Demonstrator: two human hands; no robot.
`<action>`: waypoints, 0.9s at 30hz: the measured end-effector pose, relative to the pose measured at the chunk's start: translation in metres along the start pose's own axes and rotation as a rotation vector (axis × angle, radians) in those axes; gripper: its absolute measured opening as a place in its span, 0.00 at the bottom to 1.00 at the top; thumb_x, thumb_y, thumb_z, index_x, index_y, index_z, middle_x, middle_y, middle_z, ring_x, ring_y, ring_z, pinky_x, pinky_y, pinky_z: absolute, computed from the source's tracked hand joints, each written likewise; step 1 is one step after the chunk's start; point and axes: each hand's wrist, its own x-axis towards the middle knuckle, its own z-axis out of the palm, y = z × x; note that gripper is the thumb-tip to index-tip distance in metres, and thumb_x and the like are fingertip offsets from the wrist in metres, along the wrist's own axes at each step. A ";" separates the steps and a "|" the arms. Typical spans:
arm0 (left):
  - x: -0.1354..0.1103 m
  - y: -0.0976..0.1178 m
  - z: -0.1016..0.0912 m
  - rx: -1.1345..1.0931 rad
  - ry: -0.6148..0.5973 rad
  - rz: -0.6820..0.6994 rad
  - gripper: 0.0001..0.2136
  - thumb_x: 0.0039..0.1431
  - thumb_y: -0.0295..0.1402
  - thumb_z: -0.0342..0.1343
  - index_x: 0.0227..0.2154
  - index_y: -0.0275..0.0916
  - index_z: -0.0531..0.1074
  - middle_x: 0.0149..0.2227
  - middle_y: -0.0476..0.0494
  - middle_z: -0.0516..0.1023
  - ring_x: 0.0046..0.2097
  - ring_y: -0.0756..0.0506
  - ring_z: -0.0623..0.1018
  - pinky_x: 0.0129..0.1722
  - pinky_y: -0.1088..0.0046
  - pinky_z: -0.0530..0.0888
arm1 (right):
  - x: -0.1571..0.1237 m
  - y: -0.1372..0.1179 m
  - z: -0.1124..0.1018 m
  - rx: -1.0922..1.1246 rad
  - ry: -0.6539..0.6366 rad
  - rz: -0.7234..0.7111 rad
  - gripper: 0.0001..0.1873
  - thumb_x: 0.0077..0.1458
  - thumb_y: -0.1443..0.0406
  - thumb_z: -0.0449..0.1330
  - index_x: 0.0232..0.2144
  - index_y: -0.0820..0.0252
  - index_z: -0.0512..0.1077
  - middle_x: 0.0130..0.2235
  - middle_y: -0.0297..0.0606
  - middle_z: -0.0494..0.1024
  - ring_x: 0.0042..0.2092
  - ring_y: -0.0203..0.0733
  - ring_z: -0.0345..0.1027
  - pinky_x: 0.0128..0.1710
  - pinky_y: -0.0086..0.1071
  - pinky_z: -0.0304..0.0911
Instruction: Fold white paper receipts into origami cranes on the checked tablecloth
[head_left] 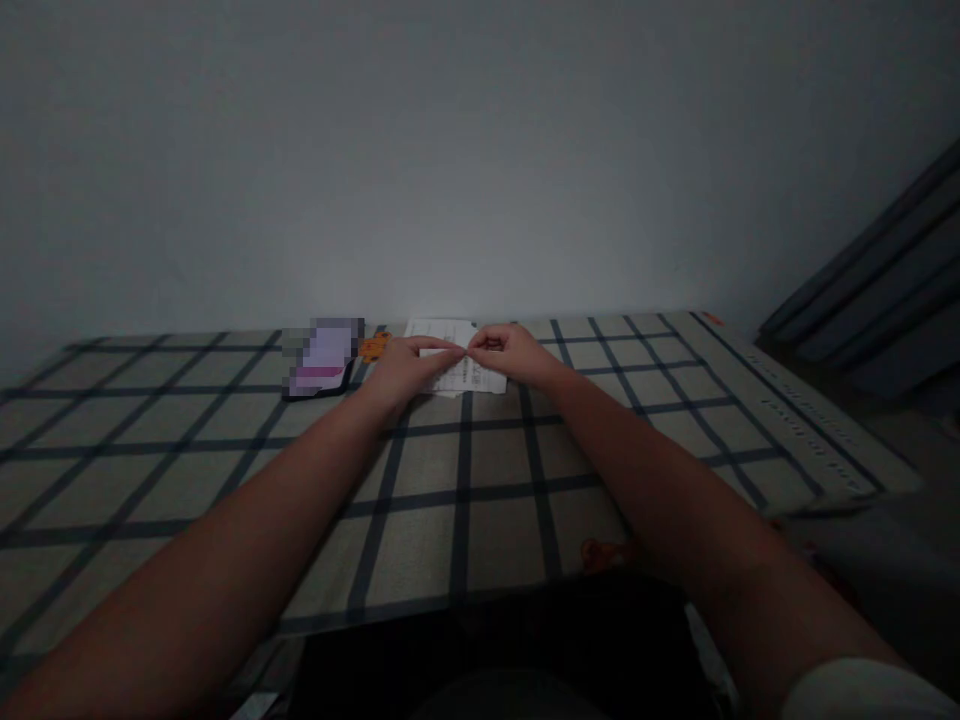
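Grip: left hand (pixel 405 370) and right hand (pixel 514 354) meet at fingertips over printed papers (pixel 469 380); whether any is pinched, we cannot tell. Papers: on checked cloth (pixel 424 475), apparently centred for two-handed reach. Phone-like device (pixel 324 358): left, near orange item (pixel 374 346), seemingly set clear of work.

From eight and four o'clock, our bare forearms (pixel 270 520) stretch to the centre, where our left hand (pixel 407 370) and curled right hand (pixel 514 354) meet at the fingertips (pixel 457 352).

Phone (pixel 327 356) is just lying on a checked tablecloth (pixel 491 535), some orange thing (pixel 374 346) sitting right beside it, curtain (pixel 885 265) hanging far right.
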 end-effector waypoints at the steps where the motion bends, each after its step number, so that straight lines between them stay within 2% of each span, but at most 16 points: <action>1: -0.001 0.002 -0.001 0.048 0.010 0.026 0.19 0.48 0.49 0.65 0.35 0.38 0.83 0.32 0.41 0.83 0.32 0.43 0.78 0.30 0.70 0.71 | 0.000 0.000 0.001 0.000 0.000 -0.008 0.10 0.50 0.60 0.61 0.31 0.64 0.73 0.30 0.37 0.73 0.33 0.36 0.65 0.34 0.31 0.61; 5: -0.005 0.011 -0.002 0.177 0.086 0.150 0.15 0.51 0.45 0.63 0.34 0.39 0.83 0.31 0.44 0.83 0.34 0.44 0.79 0.36 0.70 0.72 | 0.001 0.000 0.002 0.055 0.003 -0.011 0.11 0.50 0.60 0.61 0.32 0.63 0.71 0.30 0.35 0.72 0.32 0.35 0.64 0.33 0.30 0.61; 13: -0.006 0.009 0.000 0.270 0.110 0.289 0.11 0.52 0.40 0.60 0.32 0.39 0.82 0.33 0.46 0.83 0.36 0.44 0.79 0.41 0.71 0.73 | 0.000 0.000 0.005 0.076 0.000 -0.079 0.11 0.49 0.60 0.61 0.31 0.62 0.70 0.29 0.33 0.71 0.31 0.34 0.63 0.32 0.30 0.59; 20: -0.007 0.010 -0.002 0.216 0.193 0.218 0.12 0.51 0.42 0.61 0.32 0.40 0.81 0.35 0.44 0.82 0.39 0.43 0.79 0.43 0.71 0.73 | 0.001 0.005 -0.001 -0.023 0.092 -0.073 0.08 0.51 0.61 0.60 0.31 0.61 0.71 0.30 0.34 0.72 0.33 0.35 0.64 0.34 0.30 0.60; 24: -0.004 0.008 -0.005 0.193 0.260 0.138 0.14 0.49 0.43 0.62 0.33 0.39 0.81 0.34 0.44 0.81 0.37 0.43 0.78 0.38 0.73 0.72 | 0.002 0.008 -0.008 -0.055 0.165 -0.030 0.07 0.50 0.63 0.60 0.31 0.62 0.72 0.31 0.36 0.74 0.33 0.36 0.65 0.35 0.31 0.61; 27: 0.001 0.003 -0.007 0.118 0.298 0.065 0.16 0.47 0.45 0.63 0.34 0.38 0.81 0.30 0.44 0.80 0.33 0.44 0.77 0.31 0.73 0.71 | 0.005 0.015 -0.014 -0.019 0.218 0.001 0.05 0.50 0.64 0.60 0.31 0.61 0.71 0.31 0.36 0.74 0.32 0.35 0.66 0.35 0.31 0.62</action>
